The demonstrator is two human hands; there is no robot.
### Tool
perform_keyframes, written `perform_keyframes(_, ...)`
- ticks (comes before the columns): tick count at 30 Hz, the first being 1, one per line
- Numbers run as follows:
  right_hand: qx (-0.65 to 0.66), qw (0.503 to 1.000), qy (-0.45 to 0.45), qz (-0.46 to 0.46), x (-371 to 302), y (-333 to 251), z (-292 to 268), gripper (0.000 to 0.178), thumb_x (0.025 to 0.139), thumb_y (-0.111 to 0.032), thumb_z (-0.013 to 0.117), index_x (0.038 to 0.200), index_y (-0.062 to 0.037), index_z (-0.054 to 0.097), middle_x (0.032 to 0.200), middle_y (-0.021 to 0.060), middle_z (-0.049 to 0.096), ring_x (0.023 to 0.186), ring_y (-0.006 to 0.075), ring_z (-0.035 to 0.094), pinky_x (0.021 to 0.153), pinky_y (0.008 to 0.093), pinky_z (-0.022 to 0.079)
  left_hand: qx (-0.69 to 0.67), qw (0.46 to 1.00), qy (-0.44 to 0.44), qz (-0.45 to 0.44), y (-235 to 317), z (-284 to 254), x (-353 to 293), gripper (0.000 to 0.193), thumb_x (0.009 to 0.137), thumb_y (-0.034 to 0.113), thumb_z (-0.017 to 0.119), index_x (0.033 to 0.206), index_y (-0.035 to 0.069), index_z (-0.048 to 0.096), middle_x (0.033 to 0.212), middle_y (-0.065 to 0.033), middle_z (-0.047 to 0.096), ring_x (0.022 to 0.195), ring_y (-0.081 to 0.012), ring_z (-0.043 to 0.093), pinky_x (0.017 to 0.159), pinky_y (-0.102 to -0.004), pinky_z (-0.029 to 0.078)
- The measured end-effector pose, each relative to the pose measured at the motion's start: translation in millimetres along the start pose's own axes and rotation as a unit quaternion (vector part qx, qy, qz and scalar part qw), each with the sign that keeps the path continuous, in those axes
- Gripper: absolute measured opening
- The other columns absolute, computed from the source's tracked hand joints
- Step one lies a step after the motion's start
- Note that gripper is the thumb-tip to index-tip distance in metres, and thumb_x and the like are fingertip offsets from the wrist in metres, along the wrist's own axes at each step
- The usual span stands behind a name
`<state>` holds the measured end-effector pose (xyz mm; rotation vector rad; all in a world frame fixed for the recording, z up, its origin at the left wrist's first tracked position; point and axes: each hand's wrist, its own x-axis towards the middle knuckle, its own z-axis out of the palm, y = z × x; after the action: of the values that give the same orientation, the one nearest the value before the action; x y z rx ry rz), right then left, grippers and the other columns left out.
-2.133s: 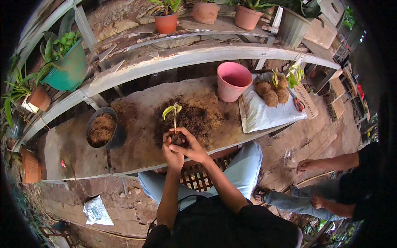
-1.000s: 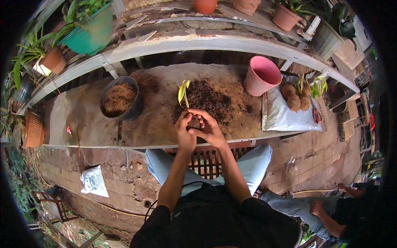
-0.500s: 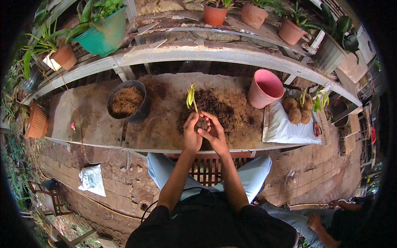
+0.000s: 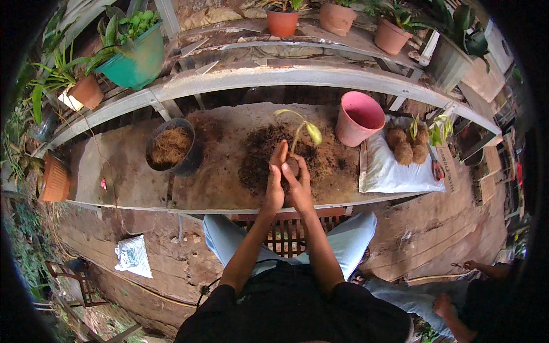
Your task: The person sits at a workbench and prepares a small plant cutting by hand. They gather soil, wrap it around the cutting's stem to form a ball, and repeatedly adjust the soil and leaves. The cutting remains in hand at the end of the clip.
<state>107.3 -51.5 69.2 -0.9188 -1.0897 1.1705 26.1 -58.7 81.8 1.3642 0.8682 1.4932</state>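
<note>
Seedling held by root ball, cupped between left hand and right hand, about equally near; stem pointed forward, slightly rightward.

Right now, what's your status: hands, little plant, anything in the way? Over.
Left fingers extended beside root ball, right fingers curled around it. Seedling leaves clear of fingers. Pink pot stands apart to the right; nothing visibly blocking.

A black short-sleeved top, pale blue trousers (a thin black cable beside the top).
</note>
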Motion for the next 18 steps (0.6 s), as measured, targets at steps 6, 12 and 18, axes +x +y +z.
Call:
perform_keyframes(6, -0.082, 0.986, 0.145, 0.010, 1.3, -8.7, -20.0, 0.031, 0.081, -0.026, 0.079, 0.088, 0.0015, 0.066, 0.084, 0.0022, 0.061, 0.080, 0.0123, 0.052, 0.077, 0.0292, 0.043, -0.139, 0.981, -0.110, -0.072, -22.8, 4.2, -11.9, 0.065, 0.104, 0.049, 0.022, 0.149, 0.003, 0.032, 0.158, -0.0080, 0.025, 0.148, -0.0220, 0.015, 0.120, -0.0391, 0.003)
perform_keyframes(12, 0.057, 0.990, 0.116, 0.064, 4.0, -11.3, -54.6, 0.009, 0.082, -0.009, 0.070, 0.082, 0.0000, 0.070, 0.075, 0.0030, 0.065, 0.071, 0.0101, 0.055, 0.068, 0.0244, 0.042, -0.114, 0.991, -0.045, -0.056, -10.4, -4.8, 0.5, 0.049, 0.104, 0.033, 0.034, 0.128, -0.005, 0.053, 0.138, -0.0200, 0.051, 0.130, -0.0285, 0.047, 0.112, -0.0429, 0.032)
perform_keyframes(18, 0.160, 0.979, 0.069, 0.107, 8.5, -17.6, -81.6, 0.005, 0.081, -0.005, 0.065, 0.079, -0.0010, 0.067, 0.073, 0.0072, 0.067, 0.060, 0.0114, 0.058, 0.053, 0.0272, 0.046, -0.126, 0.988, -0.007, -0.089, -14.9, -2.8, 2.0, 0.041, 0.102, 0.031, 0.042, 0.119, -0.003, 0.058, 0.120, -0.0181, 0.062, 0.110, -0.0275, 0.062, 0.098, -0.0398, 0.046)
